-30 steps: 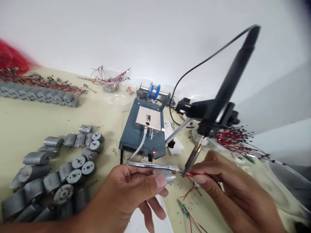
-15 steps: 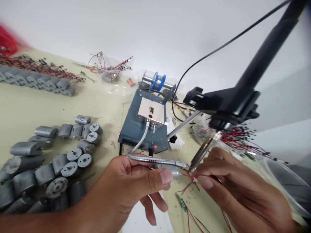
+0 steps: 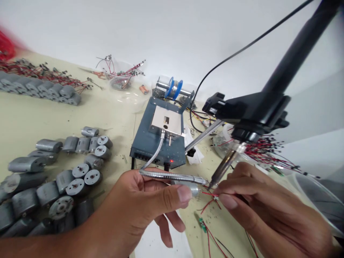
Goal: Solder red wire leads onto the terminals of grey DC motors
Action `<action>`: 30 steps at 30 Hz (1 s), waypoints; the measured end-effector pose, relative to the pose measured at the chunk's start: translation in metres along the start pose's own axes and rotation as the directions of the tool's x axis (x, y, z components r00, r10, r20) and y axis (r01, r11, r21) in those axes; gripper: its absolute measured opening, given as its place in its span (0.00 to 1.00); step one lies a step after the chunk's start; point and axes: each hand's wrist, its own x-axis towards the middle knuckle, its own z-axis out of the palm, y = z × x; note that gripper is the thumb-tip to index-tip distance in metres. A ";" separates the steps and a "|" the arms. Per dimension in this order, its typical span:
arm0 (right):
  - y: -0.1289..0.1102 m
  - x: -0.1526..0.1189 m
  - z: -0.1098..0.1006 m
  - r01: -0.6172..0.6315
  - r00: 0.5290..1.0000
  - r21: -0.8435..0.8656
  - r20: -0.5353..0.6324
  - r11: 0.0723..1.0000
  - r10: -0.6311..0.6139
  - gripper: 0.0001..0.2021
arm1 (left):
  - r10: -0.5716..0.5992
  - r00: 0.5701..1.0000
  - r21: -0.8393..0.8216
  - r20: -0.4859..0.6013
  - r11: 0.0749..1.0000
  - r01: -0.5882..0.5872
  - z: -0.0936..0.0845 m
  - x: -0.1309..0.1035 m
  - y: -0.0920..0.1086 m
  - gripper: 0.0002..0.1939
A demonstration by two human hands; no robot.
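A small grey motor is gripped between the thumb and fingers of my left hand, which hide most of it. My right hand pinches a red wire close to the motor's end. Just above the wire, the soldering iron points down in its stand, its tip near my right fingertips. A flexible metal solder feed tube crosses over my left hand and ends beside the iron's tip. Below the hands lies a small green circuit board with red and black wires.
The blue-grey solder feeder carries a solder spool behind the hands. Loose motors cover the left, with stacked motors farther back. The black stand arm rises at right, above wired parts in a clear container.
The view has shifted very slightly. Both hands keep their hold, with the motor and red wire in nearly the same place under the iron.
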 end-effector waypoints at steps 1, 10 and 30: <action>0.000 0.000 0.000 0.004 1.000 -0.002 0.000 1.000 -0.004 0.06 | -0.002 1.000 0.000 0.003 1.000 0.002 0.000 0.000 -0.001 0.10; 0.001 0.000 0.001 -0.029 0.999 0.024 -0.013 0.999 0.030 0.05 | -0.004 1.000 0.035 0.002 0.999 0.004 0.003 -0.001 0.001 0.09; -0.002 0.003 -0.002 0.006 0.999 -0.023 -0.043 1.000 -0.007 0.07 | 0.015 0.999 0.029 -0.041 0.999 -0.014 0.010 -0.001 0.005 0.06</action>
